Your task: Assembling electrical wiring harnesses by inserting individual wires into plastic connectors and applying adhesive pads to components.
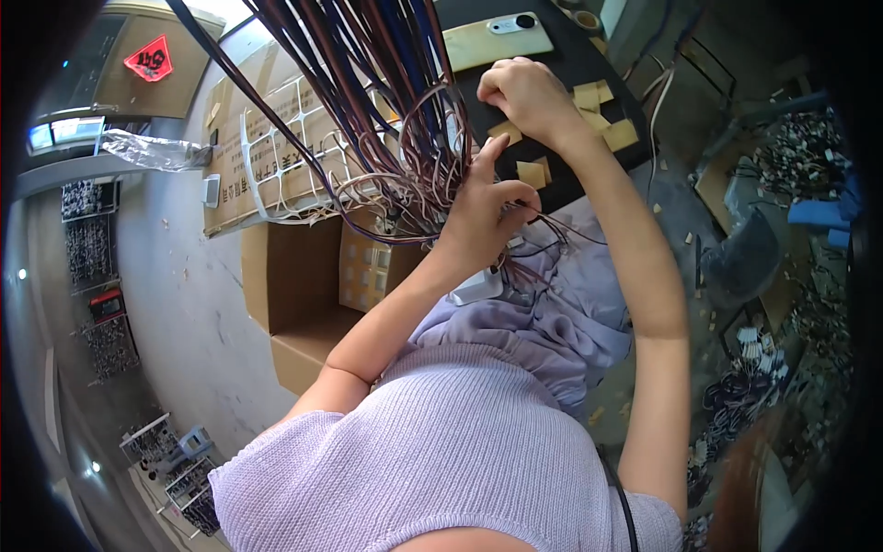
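Left fingers: bent, grip unclear. Right fingers: curled, contents hidden. Worktop: black, beneath right fingers. Wire bundle: beside left fingers, ends tangled; a tug could snag them. Yellow pieces: loose on worktop; careless brushing could scatter them.

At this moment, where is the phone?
In the head view, the phone lies near the top edge, right of centre, on the black surface, just beyond the right hand.
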The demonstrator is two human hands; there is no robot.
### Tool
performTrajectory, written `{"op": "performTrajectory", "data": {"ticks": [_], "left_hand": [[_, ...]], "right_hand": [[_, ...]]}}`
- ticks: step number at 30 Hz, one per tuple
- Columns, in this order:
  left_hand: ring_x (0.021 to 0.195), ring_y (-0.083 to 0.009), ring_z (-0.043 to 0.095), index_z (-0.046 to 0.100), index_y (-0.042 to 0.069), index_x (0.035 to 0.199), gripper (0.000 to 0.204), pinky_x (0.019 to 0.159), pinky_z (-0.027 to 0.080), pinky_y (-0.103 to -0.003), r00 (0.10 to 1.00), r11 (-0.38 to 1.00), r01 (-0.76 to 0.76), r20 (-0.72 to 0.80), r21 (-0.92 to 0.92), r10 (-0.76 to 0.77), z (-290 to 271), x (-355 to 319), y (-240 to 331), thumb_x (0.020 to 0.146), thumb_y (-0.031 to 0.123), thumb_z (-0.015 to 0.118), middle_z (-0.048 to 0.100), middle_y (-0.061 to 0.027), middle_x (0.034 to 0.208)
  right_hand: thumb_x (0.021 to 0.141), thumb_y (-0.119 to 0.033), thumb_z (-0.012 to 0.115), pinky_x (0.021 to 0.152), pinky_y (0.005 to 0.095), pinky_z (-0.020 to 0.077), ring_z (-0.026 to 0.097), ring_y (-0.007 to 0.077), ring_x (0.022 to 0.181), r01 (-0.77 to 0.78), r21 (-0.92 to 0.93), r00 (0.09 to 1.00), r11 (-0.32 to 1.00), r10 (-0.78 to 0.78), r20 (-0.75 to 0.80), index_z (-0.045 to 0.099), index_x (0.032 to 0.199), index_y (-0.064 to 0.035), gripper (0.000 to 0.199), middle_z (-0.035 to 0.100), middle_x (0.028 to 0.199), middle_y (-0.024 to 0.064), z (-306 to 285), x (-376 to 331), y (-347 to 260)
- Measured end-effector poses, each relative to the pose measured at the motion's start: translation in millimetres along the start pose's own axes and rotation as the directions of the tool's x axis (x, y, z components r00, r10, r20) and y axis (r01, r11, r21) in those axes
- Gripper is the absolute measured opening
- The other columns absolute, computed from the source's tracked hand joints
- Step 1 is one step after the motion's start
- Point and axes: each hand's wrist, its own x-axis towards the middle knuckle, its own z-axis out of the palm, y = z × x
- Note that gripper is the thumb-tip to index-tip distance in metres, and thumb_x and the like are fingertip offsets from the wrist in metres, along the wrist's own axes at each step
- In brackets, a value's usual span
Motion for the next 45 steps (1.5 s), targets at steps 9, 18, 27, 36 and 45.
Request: {"op": "performTrajectory", "data": {"ticks": [9,18,27,36,45], "left_hand": [[0.127,-0.0373,0.044,0.069,0.008,0.086,0.017,0.101,0.038,-0.037,0.999,1.000,0.010,0.040,0.029,-0.011,-5.8,5.9,-4.2,0.071,0.000,0.073,0.036,-0.0207,0.143],[0.112,-0.0314,0.054,0.069,0.006,0.086,0.016,0.086,0.050,-0.034,0.995,1.000,0.020,0.098,0.004,-0.020,-4.3,7.9,-10.5,0.072,-0.001,0.072,0.039,-0.0164,0.138],[0.124,-0.0332,0.048,0.071,0.010,0.085,0.014,0.093,0.046,-0.034,0.994,0.998,0.025,0.106,0.055,-0.031,-2.8,4.7,-20.3,0.072,0.004,0.073,0.031,-0.0201,0.147],[0.132,-0.0458,0.035,0.073,0.015,0.081,0.013,0.110,0.030,-0.041,0.997,0.998,-0.037,0.075,0.059,0.032,-1.6,4.2,-26.6,0.069,0.010,0.074,0.032,-0.0269,0.144],[0.138,-0.0405,0.029,0.073,0.014,0.083,0.012,0.110,0.031,-0.040,0.996,0.994,-0.031,0.088,0.100,0.023,0.2,2.8,-25.5,0.073,0.008,0.074,0.027,-0.0183,0.152]], "right_hand": [[0.075,-0.021,0.075,0.079,0.0393,0.0435,0.061,0.0229,0.088,-0.279,-0.340,0.960,0.898,0.245,-0.138,0.067,0.075,-0.0095,0.013,0.060,0.089,0.0048,12.6,-8.3,-29.5],[0.084,-0.012,0.056,0.077,0.0320,0.0441,0.060,0.0180,0.083,-0.192,-0.642,0.981,0.742,0.160,-0.109,0.064,0.087,-0.0083,0.010,0.059,0.087,0.0040,24.4,-8.8,-35.0],[0.076,-0.015,0.058,0.079,0.0301,0.0450,0.057,0.0160,0.087,0.242,-0.594,0.931,0.767,-0.355,-0.080,0.057,0.081,-0.0086,0.009,0.052,0.091,0.0043,16.5,-34.5,-16.4],[0.084,-0.007,0.061,0.069,0.0405,0.0493,0.062,0.0311,0.078,-0.104,0.407,0.971,0.907,0.182,-0.156,0.053,0.090,-0.0034,0.011,0.062,0.082,0.0113,8.7,-44.6,-7.9],[0.072,-0.007,0.073,0.067,0.0404,0.0528,0.066,0.0304,0.072,-0.406,0.227,0.882,0.885,0.444,-0.155,0.062,0.082,-0.0024,0.016,0.066,0.081,0.0118,16.6,-20.1,-22.5]]}}
